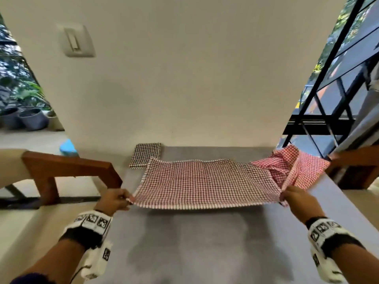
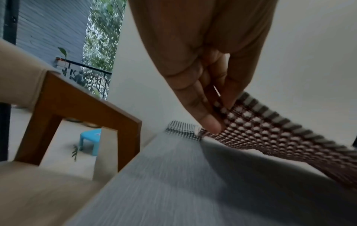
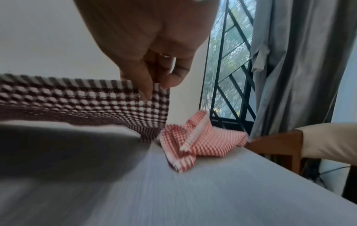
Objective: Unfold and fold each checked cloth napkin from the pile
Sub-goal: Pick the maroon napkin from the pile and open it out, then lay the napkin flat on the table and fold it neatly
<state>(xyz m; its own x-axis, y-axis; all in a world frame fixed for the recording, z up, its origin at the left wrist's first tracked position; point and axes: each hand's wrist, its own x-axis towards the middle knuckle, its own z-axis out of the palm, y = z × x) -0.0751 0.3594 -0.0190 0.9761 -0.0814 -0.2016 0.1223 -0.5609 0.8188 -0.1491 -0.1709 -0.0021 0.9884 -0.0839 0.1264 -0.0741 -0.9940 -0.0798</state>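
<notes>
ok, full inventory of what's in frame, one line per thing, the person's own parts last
dark red-and-white checked cloth napkin: 1, spread open, near edge lifted off the table
black-and-white checked folded napkin: 1, far left on the table, partly under the spread one
bright red-and-white checked crumpled napkin: 1, far right on the table
grey table top: 1, centre
brown wooden chairs with beige cushions: 2, one each side of the table
blue plastic stool: 1, floor, left
grey curtain: 1, right, by the barred window
left hand: pinch grip on near left corner
right hand: pinch grip on near right corner
</notes>
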